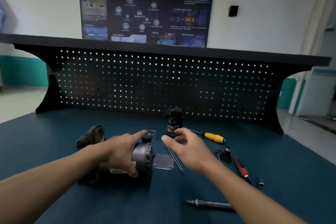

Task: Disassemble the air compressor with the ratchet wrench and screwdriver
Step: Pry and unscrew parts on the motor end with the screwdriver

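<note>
L hand (123,151) rests on the air compressor (143,156), which lies mid-surface a bit left; fingers straight, index reaching twd a spring (152,134), thumb down the near side. R hand (189,149) hovers w/ fingers loosely curled, nothing seen in it (blurred), just in front of an upright black cylinder (174,122). Screwdriver (213,137) lies twd the back edge at right, ratchet wrench (211,204) near the front edge, metal plate (163,162) beside the compressor. The dark-blue surface (54,132) has a black pegboard (163,85) at the back edge, w/ a dark poster (145,11) on the wall behind.
</note>
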